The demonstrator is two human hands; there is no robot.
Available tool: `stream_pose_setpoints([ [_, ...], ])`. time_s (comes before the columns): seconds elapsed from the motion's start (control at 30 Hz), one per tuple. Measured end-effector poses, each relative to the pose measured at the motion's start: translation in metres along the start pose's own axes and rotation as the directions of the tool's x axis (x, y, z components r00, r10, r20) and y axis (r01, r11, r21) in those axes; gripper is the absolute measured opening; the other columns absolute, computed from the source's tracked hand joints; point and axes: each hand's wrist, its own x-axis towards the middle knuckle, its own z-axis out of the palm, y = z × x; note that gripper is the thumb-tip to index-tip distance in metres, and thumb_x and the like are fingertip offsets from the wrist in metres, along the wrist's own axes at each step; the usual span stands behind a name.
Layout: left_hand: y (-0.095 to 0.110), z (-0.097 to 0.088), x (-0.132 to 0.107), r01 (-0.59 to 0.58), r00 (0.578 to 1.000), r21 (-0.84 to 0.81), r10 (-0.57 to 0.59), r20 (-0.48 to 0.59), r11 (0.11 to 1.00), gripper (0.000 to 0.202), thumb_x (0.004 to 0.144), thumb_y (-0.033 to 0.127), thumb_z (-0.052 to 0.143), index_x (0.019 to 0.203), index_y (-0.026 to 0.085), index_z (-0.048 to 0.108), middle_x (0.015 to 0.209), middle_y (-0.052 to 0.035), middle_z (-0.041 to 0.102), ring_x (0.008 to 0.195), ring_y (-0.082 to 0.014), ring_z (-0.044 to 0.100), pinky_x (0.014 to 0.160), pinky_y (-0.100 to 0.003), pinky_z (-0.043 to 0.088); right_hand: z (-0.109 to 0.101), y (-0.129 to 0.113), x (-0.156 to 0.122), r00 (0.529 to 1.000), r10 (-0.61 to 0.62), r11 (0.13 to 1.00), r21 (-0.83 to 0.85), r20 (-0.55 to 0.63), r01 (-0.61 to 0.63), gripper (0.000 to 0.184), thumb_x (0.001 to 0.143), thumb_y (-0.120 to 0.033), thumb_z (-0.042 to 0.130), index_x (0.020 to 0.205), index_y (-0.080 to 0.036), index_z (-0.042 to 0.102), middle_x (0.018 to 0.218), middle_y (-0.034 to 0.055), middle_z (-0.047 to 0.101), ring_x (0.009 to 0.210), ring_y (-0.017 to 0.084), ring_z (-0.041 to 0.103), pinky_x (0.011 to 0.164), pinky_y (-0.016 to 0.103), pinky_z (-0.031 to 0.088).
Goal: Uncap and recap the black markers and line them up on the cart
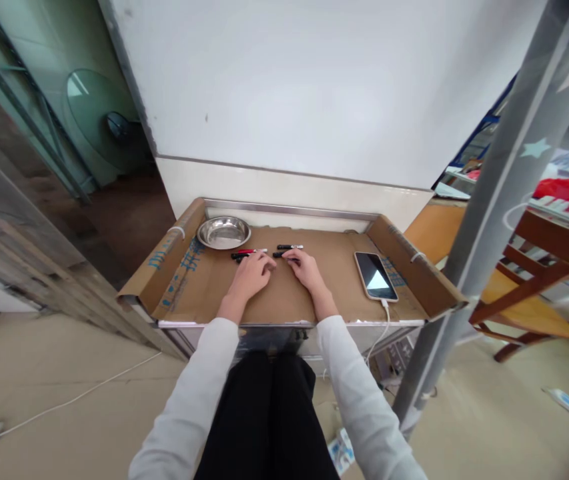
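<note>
- Pens lie in a short row on a cardboard sheet, just beyond the fingertips of both hands.
- A red pen and a black pen lie at the tips of the left hand, with the red one on the far side.
- Two more black pens lie ahead of the right hand; the nearer one is touched or nearly touched by its fingers.
- Both hands are laid palm down with the fingers loosely curled. Whether any pen is actually pinched cannot be told, since the fingertips cover the near ends of the pens.
- A steel bowl stands beyond the left hand and towards its outer side, near the pens but apart from them.
- A phone lies well to the outer side of the right hand, and a cable hangs from its near end.
- In judgement, the handling is best done one pen at a time. Each barrel should be pinched near its middle so that it is lifted level and not rolled against its neighbour.
- The wrists are best kept low on the sheet, so that the pens beside the chosen one are not brushed.
</note>
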Motion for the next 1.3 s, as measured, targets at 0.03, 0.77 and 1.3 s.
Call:
stream_pose_setpoints([
  [0.03,-0.001,0.002,-0.002,-0.007,1.0,-0.003,0.007,0.004,1.0,0.026,0.081,0.011,0.046,0.094,0.022,0.065,0.102,-0.0061,0.061,0.108,-0.0219,0.053,0.095,-0.038,0.04,-0.001,0.0,0.0,1.0,-0.002,0.999,-0.035,-0.013,0.001,0.022,0.078,-0.012,0.05,0.094,-0.022,0.062,0.099,0.0035,0.067,0.094,0.016,0.062,0.087,0.032,0.047],
  [0.77,0.004,0.027,0.06,0.062,0.993,0.092,-0.052,-0.108,0.994,0.026,0.086,0.022,0.05,0.109,0.019,0.061,0.105,-0.0101,0.057,0.099,-0.0241,0.053,0.086,-0.037,0.039,-0.008,0.0,-0.002,0.99,0.088,0.995,-0.044,-0.111,-0.093,0.012,0.076,-0.015,0.053,0.081,-0.021,0.061,0.084,0.0038,0.066,0.079,0.018,0.06,0.081,0.033,0.048],
  [1.3,0.004,0.027,0.049,-0.033,0.997,0.167,0.045,-0.067,0.985,0.014,0.085,0.026,0.054,0.096,0.02,0.06,0.103,-0.0088,0.053,0.098,-0.024,0.048,0.084,-0.036,0.035,-0.008,0.009,0.003,0.98,0.038,0.967,-0.24,-0.196,-0.086,0.022,0.075,-0.008,0.045,0.084,-0.021,0.06,0.089,0.0058,0.063,0.085,0.02,0.055,0.084,0.037,0.044],
])
